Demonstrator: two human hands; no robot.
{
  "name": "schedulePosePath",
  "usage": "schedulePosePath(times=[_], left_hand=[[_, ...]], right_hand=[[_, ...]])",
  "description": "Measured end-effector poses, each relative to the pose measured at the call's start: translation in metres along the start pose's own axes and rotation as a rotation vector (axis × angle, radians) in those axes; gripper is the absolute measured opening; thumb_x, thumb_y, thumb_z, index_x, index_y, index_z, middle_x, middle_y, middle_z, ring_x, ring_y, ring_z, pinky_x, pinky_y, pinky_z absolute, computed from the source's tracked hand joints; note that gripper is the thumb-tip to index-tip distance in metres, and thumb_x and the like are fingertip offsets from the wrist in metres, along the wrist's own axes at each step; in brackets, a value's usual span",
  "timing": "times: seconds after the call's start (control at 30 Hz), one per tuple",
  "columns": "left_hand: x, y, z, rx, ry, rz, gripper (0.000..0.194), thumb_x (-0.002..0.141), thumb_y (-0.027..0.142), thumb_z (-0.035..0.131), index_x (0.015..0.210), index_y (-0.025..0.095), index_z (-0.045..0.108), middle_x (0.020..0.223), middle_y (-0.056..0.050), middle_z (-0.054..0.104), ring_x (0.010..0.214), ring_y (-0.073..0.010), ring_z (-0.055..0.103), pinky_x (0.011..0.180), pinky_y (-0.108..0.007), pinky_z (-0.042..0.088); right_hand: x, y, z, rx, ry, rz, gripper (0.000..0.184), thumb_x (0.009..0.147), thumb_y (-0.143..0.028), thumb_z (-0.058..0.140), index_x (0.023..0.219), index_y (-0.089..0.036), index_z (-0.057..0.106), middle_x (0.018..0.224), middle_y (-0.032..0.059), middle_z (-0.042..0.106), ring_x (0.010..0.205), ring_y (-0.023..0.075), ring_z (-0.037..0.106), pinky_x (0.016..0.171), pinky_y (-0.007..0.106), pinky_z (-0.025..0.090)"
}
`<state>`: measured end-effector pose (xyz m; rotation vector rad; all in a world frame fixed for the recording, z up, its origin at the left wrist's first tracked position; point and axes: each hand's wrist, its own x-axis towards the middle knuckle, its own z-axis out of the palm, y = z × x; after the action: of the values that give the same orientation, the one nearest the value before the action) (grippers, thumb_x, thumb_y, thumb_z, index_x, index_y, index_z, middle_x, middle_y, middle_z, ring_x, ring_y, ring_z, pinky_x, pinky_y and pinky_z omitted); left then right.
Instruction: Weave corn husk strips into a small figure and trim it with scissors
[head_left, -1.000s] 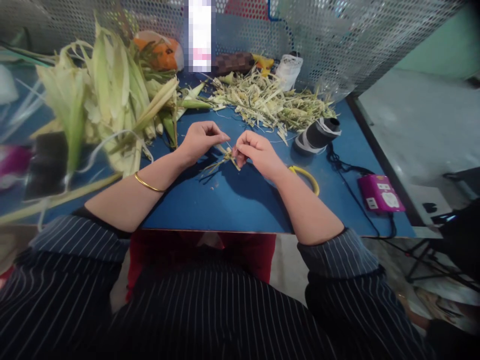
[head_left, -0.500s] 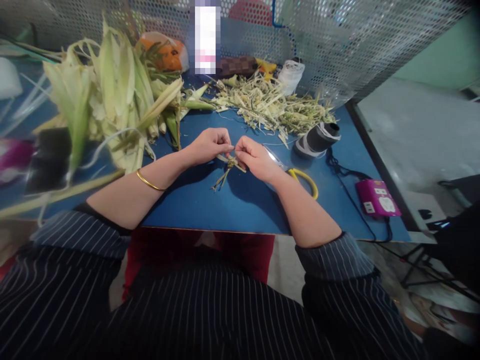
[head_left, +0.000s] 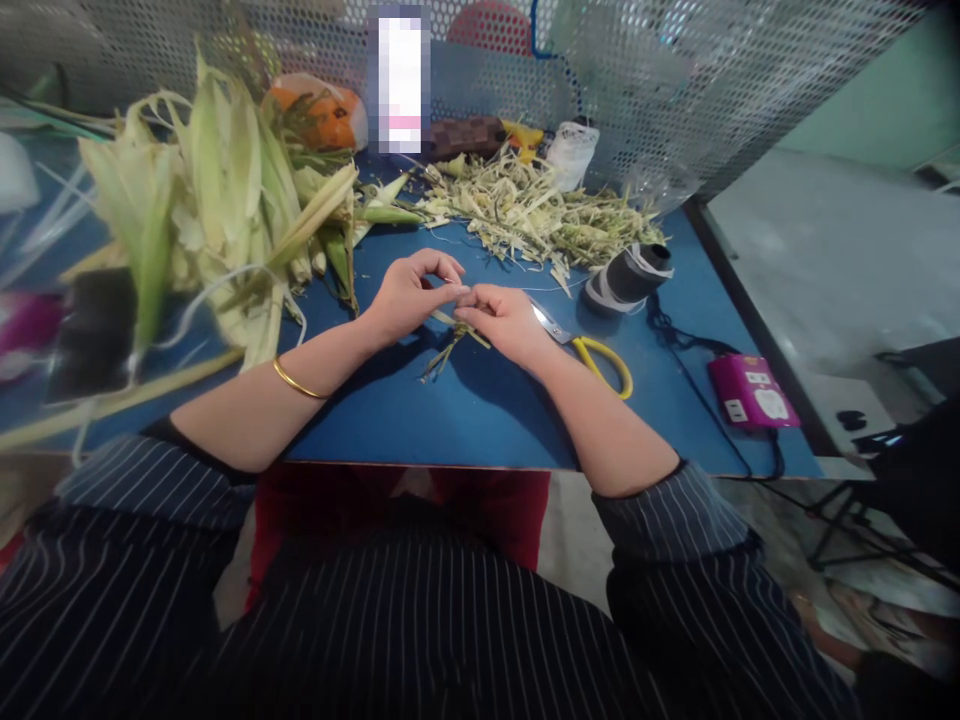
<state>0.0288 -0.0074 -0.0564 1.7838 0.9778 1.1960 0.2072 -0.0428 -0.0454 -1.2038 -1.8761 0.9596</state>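
My left hand (head_left: pixel 412 295) and my right hand (head_left: pixel 499 318) meet over the middle of the table, thumbs and forefingers pinched together at the tips. A thin thread, barely visible, seems to lie between the fingertips. Just below them is a small knotted bundle of corn husk strips (head_left: pixel 446 352), its loose ends pointing down and left; the right hand partly hides it. To the right, scissors with yellow handles (head_left: pixel 611 368) lie beside my right wrist, their blades partly behind it. Beyond them a dark cone-shaped spool (head_left: pixel 630 275) with pale thread wound on it lies tilted.
Large corn husks (head_left: pixel 225 190) are piled at the left. Shredded husk strips (head_left: pixel 540 205) spread along the back, near a white netted object (head_left: pixel 572 155) and an orange bag (head_left: pixel 319 112). A magenta box (head_left: pixel 752 390) with black cords sits at the right edge of the blue table (head_left: pixel 420 430).
My fingertips have come together, with the right hand shifted slightly left and its fingers straighter. The whole view has moved a little. The husk bundle stays beneath the hands.
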Motion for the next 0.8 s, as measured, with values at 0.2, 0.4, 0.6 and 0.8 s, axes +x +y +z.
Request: schedulePosePath(times=[0.2,0.4,0.6,0.8], left_hand=[[-0.004,0.008,0.007,-0.243,0.297,-0.276,0.044,0.078,0.057,0.071,0.100,0.019,0.065,0.103,-0.007,0.068,0.089,-0.0173,0.065,0.072,-0.027,0.052],[-0.016,0.029,0.014,-0.412,0.022,-0.587,0.040,0.076,0.057,0.073,0.081,0.017,0.068,0.079,-0.007,0.069,0.075,-0.0151,0.065,0.059,-0.024,0.047],[-0.022,0.030,0.016,-0.427,-0.126,-0.523,0.022,0.068,0.032,0.083,0.078,0.015,0.074,0.079,-0.004,0.072,0.069,-0.0115,0.063,0.064,-0.025,0.048],[-0.017,0.033,0.013,-0.426,-0.128,-0.613,0.014,0.073,0.025,0.078,0.078,0.014,0.071,0.067,-0.001,0.062,0.054,-0.0067,0.051,0.047,-0.022,0.033]], right_hand=[[0.002,0.003,-0.003,0.328,0.216,0.044,0.028,0.093,-0.039,0.055,0.072,-0.020,0.056,0.049,-0.0078,0.039,0.045,0.0078,0.037,0.050,0.025,0.030],[0.005,0.004,-0.003,0.428,0.340,0.048,0.035,0.093,-0.050,0.056,0.072,-0.022,0.052,0.051,-0.0086,0.032,0.045,0.0077,0.040,0.050,0.024,0.034],[-0.001,-0.002,0.001,0.403,0.217,-0.017,0.037,0.092,-0.054,0.056,0.075,-0.022,0.055,0.057,-0.0075,0.039,0.050,0.0069,0.047,0.056,0.024,0.040],[0.001,-0.001,-0.006,0.390,0.291,-0.057,0.033,0.093,-0.045,0.058,0.071,-0.021,0.055,0.053,-0.0081,0.038,0.046,0.0066,0.043,0.052,0.024,0.035]])
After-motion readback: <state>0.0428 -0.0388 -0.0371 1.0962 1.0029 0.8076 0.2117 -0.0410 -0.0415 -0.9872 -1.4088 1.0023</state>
